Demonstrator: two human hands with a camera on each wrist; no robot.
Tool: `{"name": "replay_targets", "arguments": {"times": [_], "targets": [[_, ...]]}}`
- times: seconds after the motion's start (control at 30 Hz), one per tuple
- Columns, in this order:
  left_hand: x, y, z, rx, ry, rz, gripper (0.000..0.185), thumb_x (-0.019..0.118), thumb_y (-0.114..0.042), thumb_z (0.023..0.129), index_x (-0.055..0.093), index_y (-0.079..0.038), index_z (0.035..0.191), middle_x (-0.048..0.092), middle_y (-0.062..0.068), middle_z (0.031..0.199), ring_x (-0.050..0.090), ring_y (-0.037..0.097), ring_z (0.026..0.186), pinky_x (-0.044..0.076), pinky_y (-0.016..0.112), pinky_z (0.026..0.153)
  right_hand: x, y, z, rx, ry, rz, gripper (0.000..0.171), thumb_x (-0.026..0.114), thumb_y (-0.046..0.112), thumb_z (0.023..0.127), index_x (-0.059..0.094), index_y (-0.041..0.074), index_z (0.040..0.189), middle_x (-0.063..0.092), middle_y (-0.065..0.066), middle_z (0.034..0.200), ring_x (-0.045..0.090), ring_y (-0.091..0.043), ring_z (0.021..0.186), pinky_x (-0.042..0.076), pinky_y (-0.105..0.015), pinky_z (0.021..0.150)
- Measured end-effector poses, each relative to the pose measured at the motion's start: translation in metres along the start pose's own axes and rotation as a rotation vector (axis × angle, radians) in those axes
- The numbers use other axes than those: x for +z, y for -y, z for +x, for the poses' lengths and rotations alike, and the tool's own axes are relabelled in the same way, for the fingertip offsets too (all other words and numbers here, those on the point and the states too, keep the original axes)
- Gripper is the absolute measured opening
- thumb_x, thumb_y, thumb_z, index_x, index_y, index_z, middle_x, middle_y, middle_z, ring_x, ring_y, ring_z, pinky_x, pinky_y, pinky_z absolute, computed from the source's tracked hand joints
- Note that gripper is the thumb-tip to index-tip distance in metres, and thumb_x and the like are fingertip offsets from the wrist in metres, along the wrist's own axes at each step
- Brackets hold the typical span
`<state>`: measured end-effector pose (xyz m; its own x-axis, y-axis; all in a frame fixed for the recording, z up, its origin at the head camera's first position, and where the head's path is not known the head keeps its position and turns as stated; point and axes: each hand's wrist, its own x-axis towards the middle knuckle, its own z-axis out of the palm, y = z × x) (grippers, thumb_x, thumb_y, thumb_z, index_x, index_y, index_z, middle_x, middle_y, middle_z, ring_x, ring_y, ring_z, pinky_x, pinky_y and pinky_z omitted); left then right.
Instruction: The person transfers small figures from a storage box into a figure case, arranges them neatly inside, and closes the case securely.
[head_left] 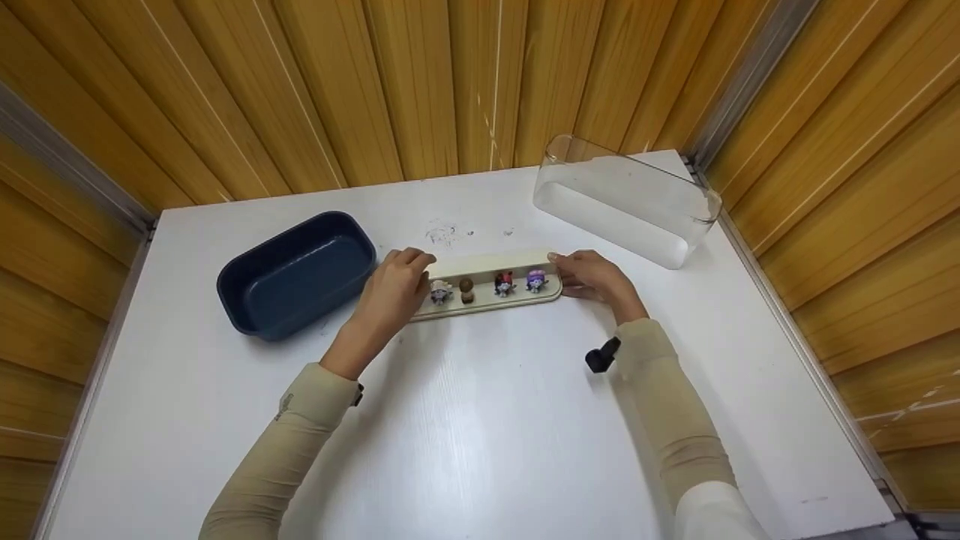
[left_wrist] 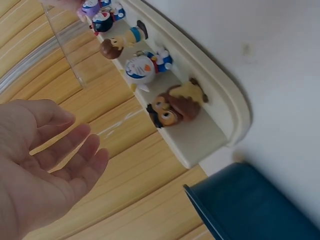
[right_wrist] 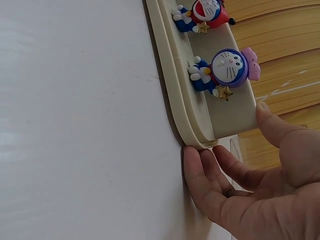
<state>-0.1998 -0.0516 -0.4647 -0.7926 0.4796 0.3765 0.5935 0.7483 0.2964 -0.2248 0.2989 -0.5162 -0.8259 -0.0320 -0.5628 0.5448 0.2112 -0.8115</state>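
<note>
I am working on a white table [head_left: 465,420] walled in by wood panelling. Far right on it lies a clear plastic cover [head_left: 626,199] on its side, well apart from my hands; to the left sits a dark blue tub [head_left: 296,274], open side up and nothing visible in it. Between them, in front of me, is the cream display base [head_left: 491,264] with a row of small figurines.

My right hand [head_left: 592,276] is at the base's right end. Its fingers [right_wrist: 200,172] lie fairly straight under the rounded corner and the thumb rests against the back edge, so it steadies the base more than it clamps it. My left hand [head_left: 394,289] hovers at the left end with fingers loosely spread and holding nothing; the wrist view shows an empty palm [left_wrist: 45,165] near the base, though I cannot tell whether it touches it.

On the base stand a brown-haired figure [left_wrist: 175,105], a white cat figure [left_wrist: 145,65], a small brown-headed one [left_wrist: 122,42], a red-capped cat figure [right_wrist: 205,12] and a purple cat figure [right_wrist: 225,67].

I judge this the step of settling the base on the table. A next move would call for the left hand to close on whatever it goes for without knocking the upright figures.
</note>
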Motion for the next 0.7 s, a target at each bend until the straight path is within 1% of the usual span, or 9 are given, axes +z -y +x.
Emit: {"name": "replay_targets", "arguments": {"times": [0.1,0.23,0.37,0.47,0.57,0.7], "targets": [[-0.002,0.008,-0.006,-0.012,-0.006,-0.003,0.021,0.065,0.005,0.092,0.071,0.002,0.113,0.07,0.017,0.111,0.064,0.035,0.098,0.055,0.045,0.087,0.001,-0.001,0.0,-0.01,0.002,0.001,0.057,0.062,0.041,0.101,0.045,-0.003,0.133,0.058,-0.016,0.123,0.062,-0.023,0.106,0.052,-0.038,0.102],[-0.003,0.017,-0.012,-0.005,-0.027,0.003,0.019,0.066,0.004,0.092,0.07,0.003,0.111,0.069,0.018,0.11,0.063,0.036,0.099,0.054,0.045,0.089,0.002,-0.001,-0.003,-0.023,0.001,-0.004,0.057,0.06,0.042,0.102,0.044,-0.004,0.132,0.058,-0.015,0.122,0.061,-0.022,0.104,0.051,-0.038,0.103],[-0.004,0.026,-0.018,-0.009,-0.04,0.012,0.02,0.065,0.006,0.091,0.07,0.004,0.11,0.069,0.019,0.109,0.062,0.038,0.1,0.053,0.046,0.09,0.002,-0.002,-0.005,-0.037,0.014,-0.015,0.06,0.058,0.042,0.102,0.042,-0.006,0.134,0.056,-0.017,0.124,0.06,-0.024,0.108,0.049,-0.04,0.105],[-0.005,0.032,-0.023,-0.043,-0.041,0.006,0.019,0.065,0.006,0.091,0.071,0.004,0.109,0.069,0.019,0.109,0.062,0.039,0.101,0.053,0.046,0.09,0.0,-0.004,-0.005,-0.052,0.039,-0.007,0.064,0.056,0.041,0.104,0.038,-0.01,0.139,0.052,-0.022,0.13,0.057,-0.028,0.116,0.046,-0.041,0.108],[-0.006,0.037,-0.028,-0.083,-0.035,-0.009,0.018,0.067,0.004,0.091,0.071,0.004,0.109,0.069,0.019,0.11,0.062,0.039,0.102,0.053,0.046,0.09,-0.001,-0.005,-0.005,-0.071,0.051,0.026,0.067,0.055,0.039,0.105,0.034,-0.012,0.143,0.049,-0.026,0.135,0.055,-0.033,0.123,0.045,-0.042,0.11],[-0.008,0.043,-0.034,-0.122,-0.041,-0.053,0.018,0.068,0.003,0.092,0.07,0.004,0.11,0.069,0.02,0.111,0.061,0.039,0.101,0.053,0.047,0.09,-0.003,-0.007,-0.006,-0.127,0.041,0.071,0.063,0.054,0.034,0.106,0.034,-0.012,0.145,0.049,-0.029,0.137,0.056,-0.036,0.125,0.047,-0.044,0.108]]}}
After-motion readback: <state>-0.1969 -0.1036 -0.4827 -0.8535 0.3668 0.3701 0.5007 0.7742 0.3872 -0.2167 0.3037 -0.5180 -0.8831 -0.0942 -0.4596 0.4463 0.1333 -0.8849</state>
